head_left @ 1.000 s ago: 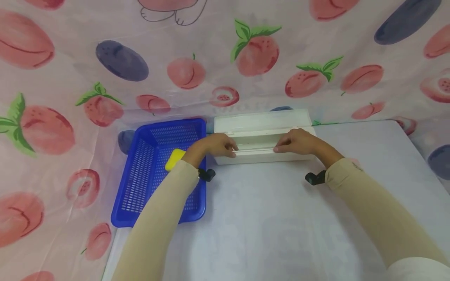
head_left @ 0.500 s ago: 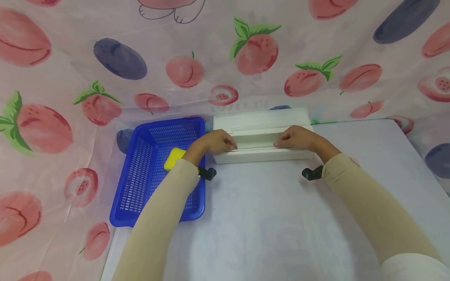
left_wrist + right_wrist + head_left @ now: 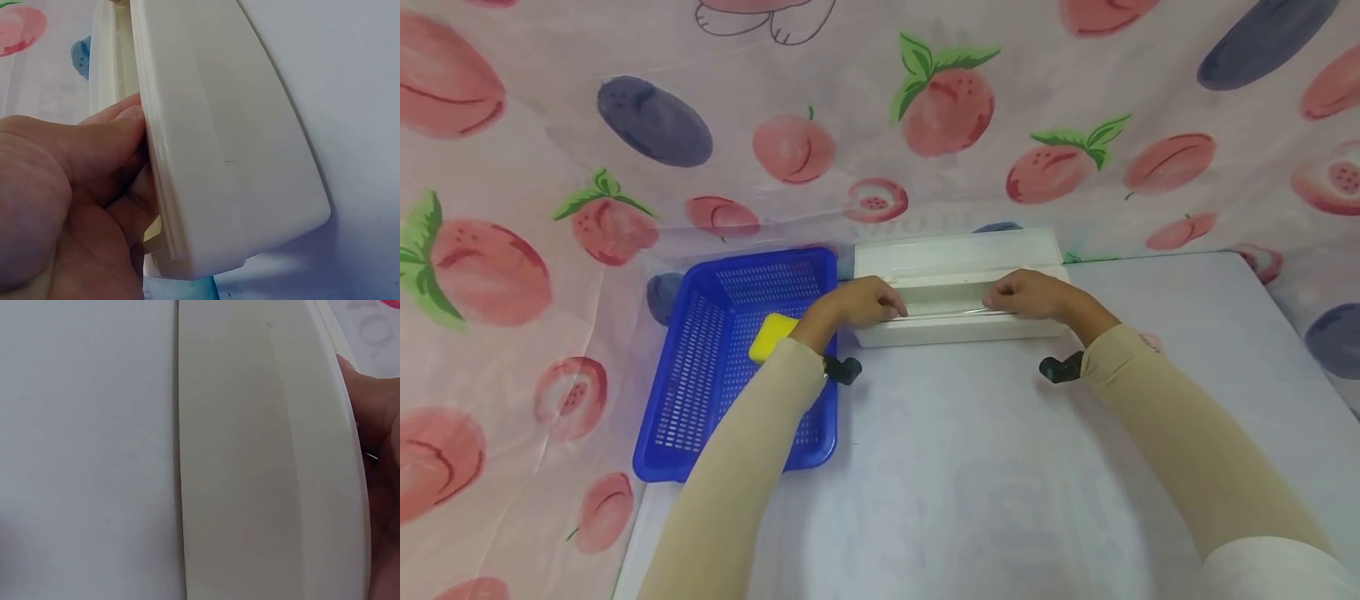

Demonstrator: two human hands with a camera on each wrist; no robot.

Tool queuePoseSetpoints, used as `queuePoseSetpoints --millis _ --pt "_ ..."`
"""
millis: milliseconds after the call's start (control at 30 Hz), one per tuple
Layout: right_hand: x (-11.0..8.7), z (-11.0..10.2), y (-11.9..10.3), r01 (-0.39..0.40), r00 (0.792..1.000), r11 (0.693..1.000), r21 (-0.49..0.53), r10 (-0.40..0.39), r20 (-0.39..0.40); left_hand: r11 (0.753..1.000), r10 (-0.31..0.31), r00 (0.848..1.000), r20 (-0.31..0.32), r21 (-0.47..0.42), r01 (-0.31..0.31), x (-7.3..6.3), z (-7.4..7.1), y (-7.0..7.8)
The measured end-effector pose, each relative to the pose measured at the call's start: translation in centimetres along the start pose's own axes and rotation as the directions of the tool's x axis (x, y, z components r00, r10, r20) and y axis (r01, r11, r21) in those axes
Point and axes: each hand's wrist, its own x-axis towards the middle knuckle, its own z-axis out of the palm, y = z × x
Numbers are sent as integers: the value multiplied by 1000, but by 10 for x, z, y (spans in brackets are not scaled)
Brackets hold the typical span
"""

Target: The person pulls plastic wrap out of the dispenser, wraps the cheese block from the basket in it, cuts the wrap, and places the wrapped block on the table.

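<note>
A long white lidded box (image 3: 962,332) stands at the back of the table, its lid (image 3: 955,252) tipped up behind. My left hand (image 3: 868,302) reaches over its left part, fingers curled and thumb tip at the front rim. Over the right part my right hand (image 3: 1030,294) is bent down the same way. A thin pale strip (image 3: 943,316) runs along the front rim from one hand to the other, and the fingertips pinch at it; I cannot tell its kind. The left wrist view shows the thumb (image 3: 128,122) against the box's inner edge. Most right fingers hide behind the box wall (image 3: 250,450).
To the left is a blue perforated basket (image 3: 658,458) with a yellow block (image 3: 769,337) inside, partly under the left forearm. A fruit-print sheet (image 3: 865,92) hangs behind and left. The white tabletop (image 3: 970,467) spreads in front of the box.
Both hands stay at the box's front rim; the right fingers shift slightly. The thin strip shows less clearly above the rim than before. Box and basket stay in place.
</note>
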Motion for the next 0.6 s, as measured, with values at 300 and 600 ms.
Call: queuePoseSetpoints --millis 300,600 --pt "-4 15 0 58 977 987 -147 -86 -194 997 51 995 -89 69 -45 9 12 14" --pt "-5 17 -18 145 852 960 -239 -244 -463 1000 6 985 -172 8 -5 20 26 28"
